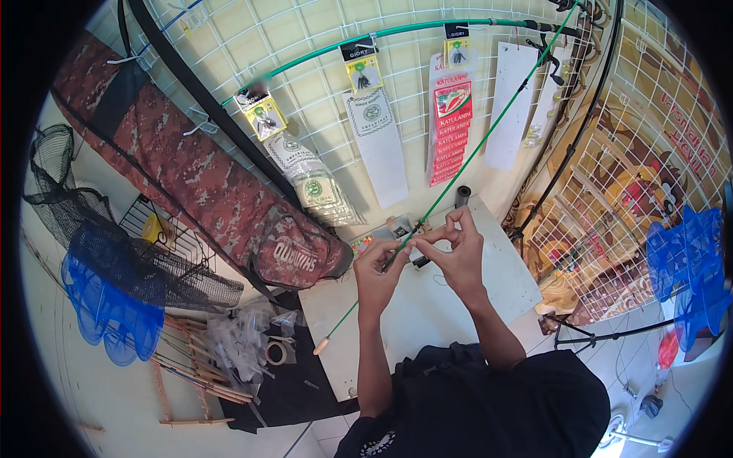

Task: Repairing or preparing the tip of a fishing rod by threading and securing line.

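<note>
A thin green fishing rod (472, 158) slants from the upper right down to a tan tip at the lower left, over a white table. It passes through my left hand (377, 276), whose fingers are closed around it. My right hand (461, 258) meets the left at the fingertips beside the rod. Its thumb and forefinger are pinched together while the other fingers are raised and curled. Whatever lies in that pinch is too small to make out. Just beyond my fingertips, a dark fitting with a brownish part sits on the rod.
On the white table (427, 317) stand a dark cylinder (463, 195) and a small grey box (400, 226). A wall grid (267, 46) holds packets and another rod. A camouflage rod bag (191, 172) leans at left. Plastic bags (244, 340) and a tape roll (276, 352) lie lower left.
</note>
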`<state>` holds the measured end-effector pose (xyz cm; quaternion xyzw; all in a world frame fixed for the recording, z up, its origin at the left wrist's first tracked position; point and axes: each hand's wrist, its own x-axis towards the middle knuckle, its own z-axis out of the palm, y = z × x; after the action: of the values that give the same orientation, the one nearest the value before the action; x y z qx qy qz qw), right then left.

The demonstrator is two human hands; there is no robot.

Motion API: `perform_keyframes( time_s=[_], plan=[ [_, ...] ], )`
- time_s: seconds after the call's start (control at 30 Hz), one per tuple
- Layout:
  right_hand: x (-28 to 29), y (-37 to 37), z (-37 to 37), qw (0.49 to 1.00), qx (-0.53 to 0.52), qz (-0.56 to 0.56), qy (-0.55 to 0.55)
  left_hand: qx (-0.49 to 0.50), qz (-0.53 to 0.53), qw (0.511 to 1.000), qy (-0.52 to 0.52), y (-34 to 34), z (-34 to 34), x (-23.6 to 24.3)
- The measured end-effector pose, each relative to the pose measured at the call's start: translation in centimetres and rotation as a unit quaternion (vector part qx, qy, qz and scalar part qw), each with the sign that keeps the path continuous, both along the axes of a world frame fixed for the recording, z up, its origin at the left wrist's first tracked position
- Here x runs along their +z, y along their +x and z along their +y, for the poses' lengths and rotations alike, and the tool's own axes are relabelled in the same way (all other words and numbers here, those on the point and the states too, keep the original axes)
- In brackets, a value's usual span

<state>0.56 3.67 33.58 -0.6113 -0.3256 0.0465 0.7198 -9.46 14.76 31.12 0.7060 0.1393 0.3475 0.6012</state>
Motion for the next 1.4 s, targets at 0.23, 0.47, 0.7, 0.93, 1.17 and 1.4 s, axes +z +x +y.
perform_keyframes(
  time_s=[0.23,0.47,0.7,0.93,1.17,1.4],
  plan=[
    [0.3,0.8,-0.4,0.998,0.046,0.037,-0.008,-0.001,-0.001,1.000,0.003,-0.1,0.0,-0.1],
    [1.0,0.9,-0.7,0.986,0.129,0.106,0.021,-0.004,0.002,1.000,0.005,-0.3,0.0,0.2],
    [1.0,1.1,-0.8,0.980,0.144,0.135,0.016,-0.010,-0.005,1.000,-0.015,-0.2,-0.1,0.0],
    [0.5,0.9,-0.8,0.974,0.143,0.167,0.049,-0.008,0.006,1.000,-0.001,-0.3,0.0,-0.1],
    [0.2,-0.5,-0.3,0.983,0.077,0.160,0.049,-0.003,0.014,1.000,0.001,-0.2,0.0,-0.6],
    [-0.8,-0.5,0.1,0.987,0.044,0.143,0.054,0.010,0.021,1.000,0.010,-0.2,-0.1,-0.5]
  ],
)
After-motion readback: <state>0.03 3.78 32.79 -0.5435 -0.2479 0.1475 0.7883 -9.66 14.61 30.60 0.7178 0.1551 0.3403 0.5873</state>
